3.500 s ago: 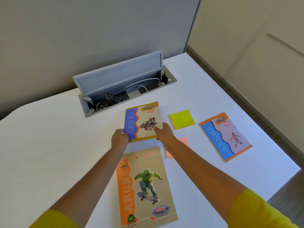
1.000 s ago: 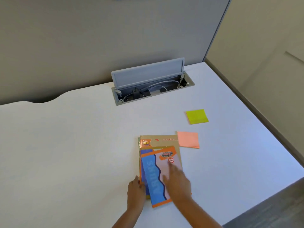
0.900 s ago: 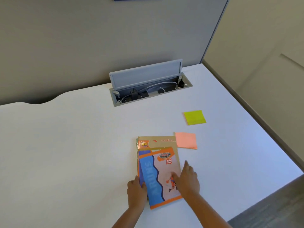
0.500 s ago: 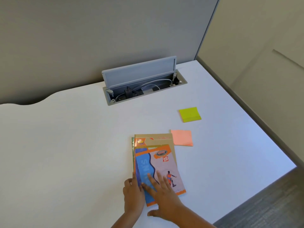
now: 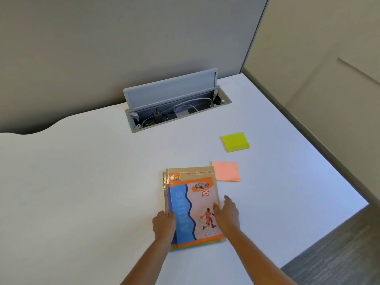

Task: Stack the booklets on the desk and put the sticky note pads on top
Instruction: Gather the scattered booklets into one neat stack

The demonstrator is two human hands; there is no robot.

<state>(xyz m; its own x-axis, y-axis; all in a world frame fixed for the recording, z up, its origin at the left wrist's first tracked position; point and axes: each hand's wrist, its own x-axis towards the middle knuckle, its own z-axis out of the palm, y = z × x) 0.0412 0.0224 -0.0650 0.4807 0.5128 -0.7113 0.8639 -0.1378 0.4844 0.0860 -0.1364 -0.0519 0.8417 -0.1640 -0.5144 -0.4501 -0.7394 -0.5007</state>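
Note:
A stack of booklets (image 5: 193, 204) lies on the white desk (image 5: 82, 192), topped by one with a blue band and a basketball player. My left hand (image 5: 164, 225) rests against the stack's left edge, thumb on the blue band. At the right edge my right hand (image 5: 227, 214) lies with its fingers apart, touching the top cover. A pink sticky note pad (image 5: 226, 171) sits just past the stack's far right corner. Farther back to the right lies a lime-green sticky note pad (image 5: 235, 141).
An open cable box (image 5: 174, 108) with a raised grey lid and wires inside is set into the desk at the back. A grey partition wall stands behind it. The desk's right edge drops to a carpeted floor (image 5: 339, 254).
The booklets that lay apart earlier are now in one stack. Over the last second my right hand slid from the top cover to the stack's right edge, and the top booklet squared up.

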